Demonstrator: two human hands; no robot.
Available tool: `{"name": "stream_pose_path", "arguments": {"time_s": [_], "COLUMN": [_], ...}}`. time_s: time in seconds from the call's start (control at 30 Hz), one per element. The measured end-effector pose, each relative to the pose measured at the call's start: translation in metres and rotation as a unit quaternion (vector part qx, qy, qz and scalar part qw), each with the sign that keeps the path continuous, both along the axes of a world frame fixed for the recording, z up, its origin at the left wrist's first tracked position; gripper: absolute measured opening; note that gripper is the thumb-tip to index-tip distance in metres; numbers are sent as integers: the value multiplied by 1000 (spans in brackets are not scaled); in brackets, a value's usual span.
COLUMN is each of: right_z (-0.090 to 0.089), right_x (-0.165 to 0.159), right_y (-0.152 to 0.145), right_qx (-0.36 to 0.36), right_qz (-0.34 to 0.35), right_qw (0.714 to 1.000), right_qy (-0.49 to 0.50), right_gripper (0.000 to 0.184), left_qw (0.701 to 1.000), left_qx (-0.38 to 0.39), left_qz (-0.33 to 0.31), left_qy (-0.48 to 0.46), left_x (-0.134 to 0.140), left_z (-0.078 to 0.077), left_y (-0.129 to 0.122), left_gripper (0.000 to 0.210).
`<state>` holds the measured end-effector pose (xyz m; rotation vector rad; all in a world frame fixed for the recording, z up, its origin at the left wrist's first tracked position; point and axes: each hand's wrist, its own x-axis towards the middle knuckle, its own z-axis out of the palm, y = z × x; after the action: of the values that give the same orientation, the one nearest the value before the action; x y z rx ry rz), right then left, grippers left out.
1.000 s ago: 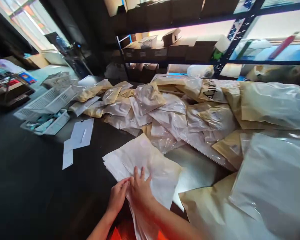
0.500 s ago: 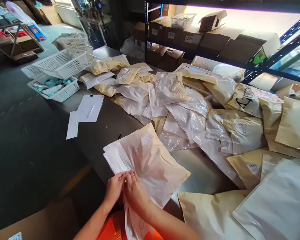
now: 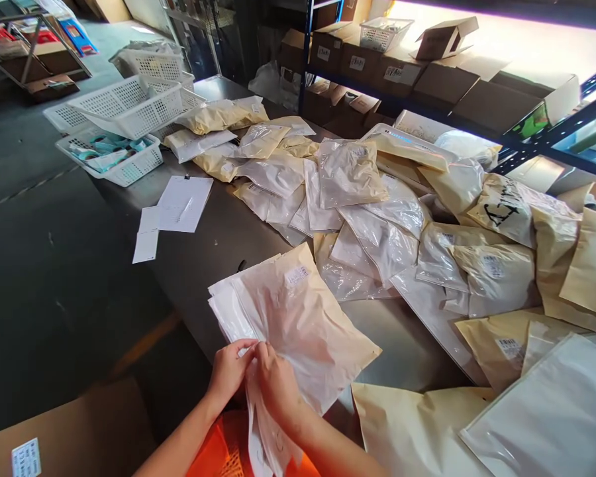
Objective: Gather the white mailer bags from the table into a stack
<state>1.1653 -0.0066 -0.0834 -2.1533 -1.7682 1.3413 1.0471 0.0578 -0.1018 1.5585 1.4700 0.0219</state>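
Both hands pinch one stack of bags [image 3: 298, 318] at lower centre. The left hand [image 3: 230, 371] grips its near edge; the right hand [image 3: 274, 384] presses beside it.

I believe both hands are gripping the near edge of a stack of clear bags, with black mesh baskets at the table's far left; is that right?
Not quite: the head view shows the mesh baskets are white. Both the left hand and right hand do grip the stack of clear bags.
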Motion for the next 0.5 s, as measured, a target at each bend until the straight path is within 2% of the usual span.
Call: {"name": "stream_pose_path", "arguments": {"time_s": [0.17, 0.33, 0.5], "right_z": [-6, -19, -47], "right_x": [3, 2, -2], "right_y": [-3, -11, -13], "right_qx": [4, 47, 99], "right_qz": [-12, -25, -52], "right_qw": [1000, 999, 991], "right_qy": [19, 4, -75], "right_gripper": [38, 27, 27], "left_qw": [1000, 1000, 999], "left_qx": [3, 12, 46], "left_qz": [-8, -14, -24], "left_qy": [5, 8, 6], "left_x": [0, 0, 2], "left_z": [2, 1, -3], "left_y": [-2, -2, -2], "left_gripper": [75, 73, 62]}}
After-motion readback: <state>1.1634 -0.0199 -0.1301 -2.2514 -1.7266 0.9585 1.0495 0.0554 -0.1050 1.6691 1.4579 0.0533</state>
